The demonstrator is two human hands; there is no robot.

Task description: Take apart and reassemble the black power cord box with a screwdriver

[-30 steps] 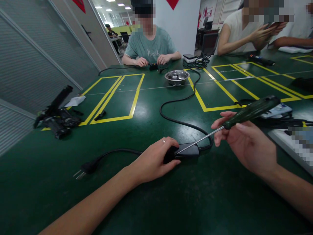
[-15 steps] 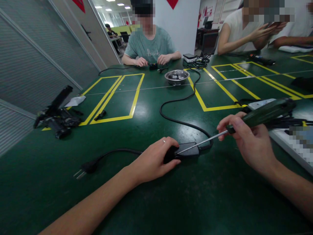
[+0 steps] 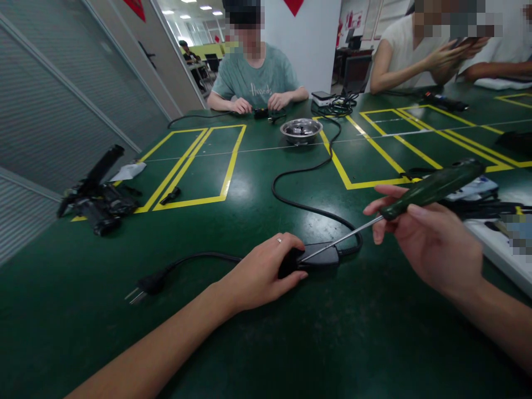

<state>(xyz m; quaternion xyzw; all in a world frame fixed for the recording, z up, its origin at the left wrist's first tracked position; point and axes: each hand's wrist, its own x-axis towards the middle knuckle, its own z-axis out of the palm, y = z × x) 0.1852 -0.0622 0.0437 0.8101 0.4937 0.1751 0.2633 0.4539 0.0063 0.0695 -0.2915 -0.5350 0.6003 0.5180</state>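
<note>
A black power adapter [image 3: 322,255] lies on the green table, with my left hand [image 3: 266,271] wrapped over its left end. Its cord runs left to a two-pin plug [image 3: 153,284]; a thicker cable [image 3: 305,206] leaves its right end and curves away to the back. In my right hand [image 3: 436,244] is a screwdriver with a dark green handle [image 3: 434,187], held between thumb and fingers. The thin metal shaft slants down left, and its tip meets the adapter's top close to my left fingers. What lies under my left palm is hidden.
A metal bowl [image 3: 301,131] with small dark parts stands beyond the adapter. Black gear [image 3: 102,194] lies at the left, near a small black piece [image 3: 170,195]. A white tray [image 3: 499,255] sits at the right. Across the table a person's hands [image 3: 280,101] handle a black object.
My right hand has shifted its grip on the screwdriver, with the fingers more loosened and the handle swung slightly left. The shaft tip and my left hand have stayed in place.
</note>
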